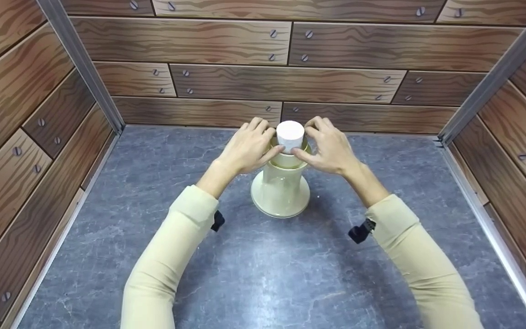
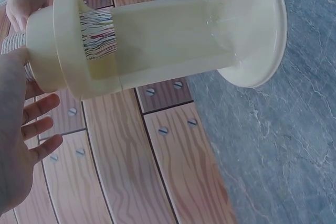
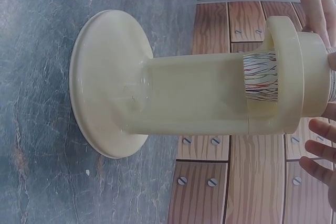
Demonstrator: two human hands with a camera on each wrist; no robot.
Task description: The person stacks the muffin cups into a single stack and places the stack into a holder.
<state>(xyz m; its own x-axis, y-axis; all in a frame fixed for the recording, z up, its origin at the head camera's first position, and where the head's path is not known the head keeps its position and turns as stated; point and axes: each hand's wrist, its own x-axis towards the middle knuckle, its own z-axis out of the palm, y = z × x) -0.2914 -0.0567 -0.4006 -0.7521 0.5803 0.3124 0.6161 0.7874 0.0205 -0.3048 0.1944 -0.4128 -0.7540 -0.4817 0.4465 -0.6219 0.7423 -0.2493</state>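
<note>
A cream plastic column [image 1: 281, 183] with a wide flared base stands upright on the grey surface. A wider collar [image 3: 289, 74] rings its upper part, and a cutout below it shows a white patch with thin coloured lines [image 2: 98, 34]. From the top rises a white, flat-topped cylinder [image 1: 290, 131], finely ridged where it meets the collar. My left hand [image 1: 249, 145] grips its left side, thumb in front. My right hand [image 1: 329, 145] holds the right side the same way, thumb tips close together. In the wrist views the other fingers spread loosely apart from the column.
Grey marbled flooring [image 1: 263, 274] lies under the column. Walls printed with wooden planks [image 1: 226, 82] enclose the back and both sides, with metal strips [image 1: 486, 73] at the corners. Black wrist devices [image 1: 360, 232] sit below both cream sleeves.
</note>
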